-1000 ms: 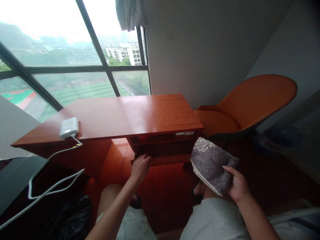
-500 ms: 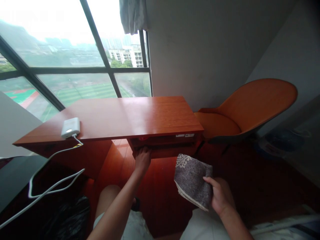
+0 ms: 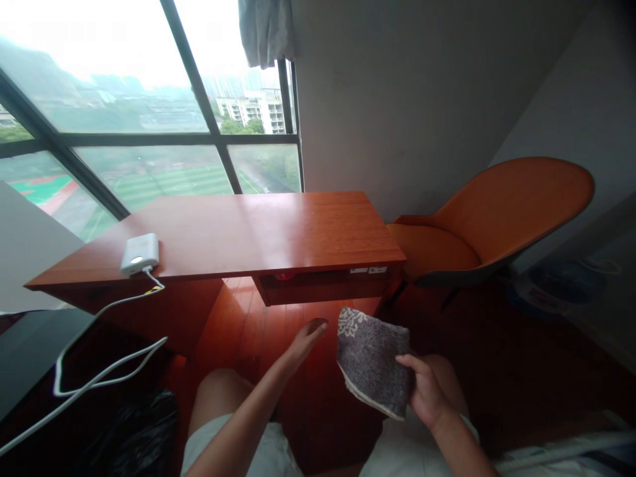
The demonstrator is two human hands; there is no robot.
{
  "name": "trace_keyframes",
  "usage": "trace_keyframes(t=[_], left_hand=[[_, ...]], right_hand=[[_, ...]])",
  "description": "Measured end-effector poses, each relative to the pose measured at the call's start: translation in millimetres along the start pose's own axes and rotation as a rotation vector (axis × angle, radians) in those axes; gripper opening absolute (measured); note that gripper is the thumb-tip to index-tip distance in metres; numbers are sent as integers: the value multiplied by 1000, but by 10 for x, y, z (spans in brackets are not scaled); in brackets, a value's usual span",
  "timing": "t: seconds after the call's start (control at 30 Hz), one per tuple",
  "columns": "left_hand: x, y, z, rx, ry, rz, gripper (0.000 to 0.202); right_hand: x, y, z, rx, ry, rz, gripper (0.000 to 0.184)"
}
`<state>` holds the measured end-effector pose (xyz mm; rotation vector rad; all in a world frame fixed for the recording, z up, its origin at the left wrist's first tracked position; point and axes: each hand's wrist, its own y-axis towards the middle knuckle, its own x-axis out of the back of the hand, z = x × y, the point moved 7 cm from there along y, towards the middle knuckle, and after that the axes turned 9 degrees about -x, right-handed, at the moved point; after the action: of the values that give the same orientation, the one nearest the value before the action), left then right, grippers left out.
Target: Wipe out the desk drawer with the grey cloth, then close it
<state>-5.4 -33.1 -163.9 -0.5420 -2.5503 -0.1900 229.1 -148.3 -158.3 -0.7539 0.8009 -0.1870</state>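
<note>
A folded grey cloth with a pale scroll pattern at one corner and light edges hangs over my lap. My right hand grips its right side, thumb on top and the other fingers mostly hidden beneath. My left hand is in the air just left of the cloth, fingers stretched out and holding nothing. It is apart from both the cloth and the wooden desk. Below an open shelf in the desk, the drawer is closed.
On the desk's left part lies a white box-shaped device with a white cable trailing down left. An orange chair stands at the right, near a large plastic water bottle. A black plastic bag is at lower left.
The drawer has gone from partly pulled out to closed. My left hand has let go of its front and come back toward the cloth. The cloth has shifted slightly left in my right hand.
</note>
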Motion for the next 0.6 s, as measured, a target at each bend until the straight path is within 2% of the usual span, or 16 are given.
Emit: trace_keyframes(t=[0.1, 0.17, 0.27, 0.37, 0.47, 0.6], left_hand=[[-301, -130, -130, 95, -622, 141, 55], [-476, -221, -248, 207, -1054, 223, 62], [-617, -315, -331, 377, -1379, 226, 69], [-652, -364, -307, 486, -1493, 148, 69], [-646, -415, -230, 562, -1449, 112, 57], [-510, -412, -196, 482, -1275, 48, 31]], right_hand=[[-88, -23, 6, -51, -26, 48, 36], [-91, -13, 18, -70, -68, 32, 33], [-91, 46, 28, -89, -111, 16, 32], [-149, 122, 47, -65, -154, 41, 33], [-212, 169, 129, 66, -282, 13, 37], [-309, 175, 252, 231, -477, -28, 36]])
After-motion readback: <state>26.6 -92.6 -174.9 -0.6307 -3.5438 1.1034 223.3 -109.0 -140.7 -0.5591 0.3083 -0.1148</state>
